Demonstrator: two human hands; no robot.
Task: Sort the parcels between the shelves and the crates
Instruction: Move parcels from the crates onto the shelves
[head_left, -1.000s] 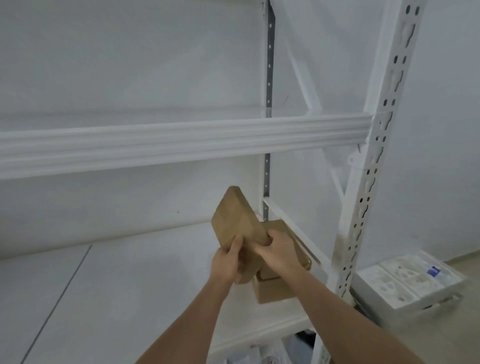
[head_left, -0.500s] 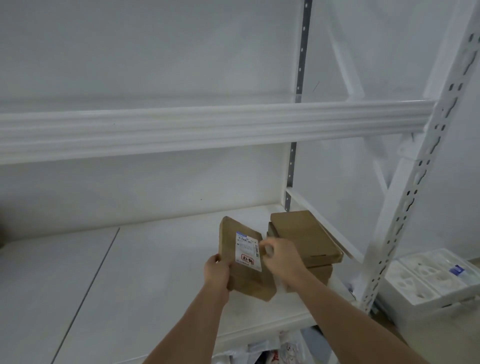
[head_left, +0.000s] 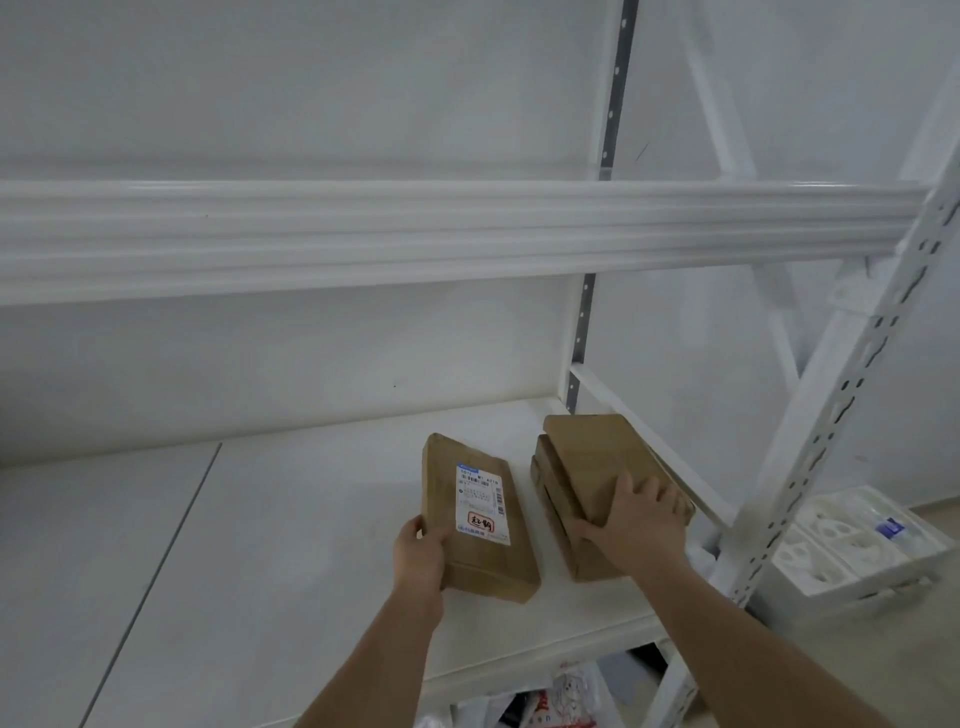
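A flat brown cardboard parcel (head_left: 480, 545) with a white shipping label lies on the white shelf board (head_left: 291, 519), label up. My left hand (head_left: 420, 553) grips its near left edge, thumb on top. To its right two brown parcels (head_left: 592, 457) lie stacked near the shelf's right end. My right hand (head_left: 634, 525) rests on the near end of the top one, fingers spread over it and thumb down its left side.
The upper shelf beam (head_left: 467, 234) crosses the view above the hands. A perforated white upright (head_left: 852, 395) stands at the right. White foam trays (head_left: 852, 545) lie on the floor beyond it. Plastic-wrapped items (head_left: 545, 701) show under the shelf.
The labelled parcel went from tilted in both hands to flat on the shelf. My right hand left it and moved right onto the stacked parcels. The view shifted closer.
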